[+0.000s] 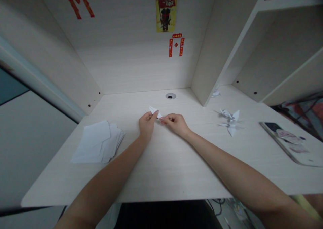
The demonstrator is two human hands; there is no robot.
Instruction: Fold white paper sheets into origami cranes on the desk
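The left hand [146, 124] has its grip closed, thumb over fingers, on the folded paper [152, 109], which is held at the middle of the far half of the counter [171, 175]. The right hand [178, 124], at 4 o'clock from the paper, has thumb and fingertips pinched together at its near right end; the exact contact is too small to tell. The paper is small, white and narrow, slanting from 10 to 4 o'clock. Taking it as centre, a loosely squared stack [94, 146] of white sheets lies at 8 o'clock, near the left forearm. White paper cranes [232, 117] sit close together at 3 o'clock, well apart from the right hand. A pale device [294, 144] with a cartoon figure lies farther out, between 3 and 4 o'clock. A round cable hole [171, 96] is noted at 1 o'clock. A yellow poster [166, 10] is fixed to the back panel [131, 60] at 12 o'clock.
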